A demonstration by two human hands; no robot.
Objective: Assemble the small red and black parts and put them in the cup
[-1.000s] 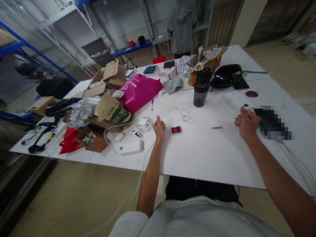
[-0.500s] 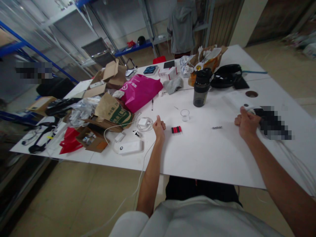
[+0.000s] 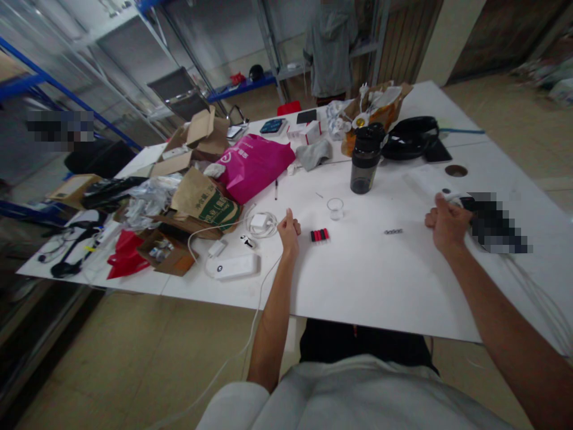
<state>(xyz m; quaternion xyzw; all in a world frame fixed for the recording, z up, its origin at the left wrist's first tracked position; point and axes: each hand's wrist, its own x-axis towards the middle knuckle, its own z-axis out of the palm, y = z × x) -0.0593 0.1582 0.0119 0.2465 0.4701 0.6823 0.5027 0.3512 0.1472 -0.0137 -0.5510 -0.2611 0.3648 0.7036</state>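
Your left hand [image 3: 289,228] rests on the white table [image 3: 358,280], curled in a loose fist, thumb up; whether it holds anything cannot be told. Red cylinders [image 3: 320,235] lie just beside it at 3 o'clock, a clear cup [image 3: 335,208] at 1 o'clock. Your right hand [image 3: 445,227] is fisted too, a small dark strip [image 3: 393,231] near its 9 o'clock. Uncurl fingers before touching the cylinders; they would likely roll.

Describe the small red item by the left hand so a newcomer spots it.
On the white table, look just right of the closed left hand. A short row of red pieces lies there, below the small clear cup. Its red colour separates it from the grey row farther right.
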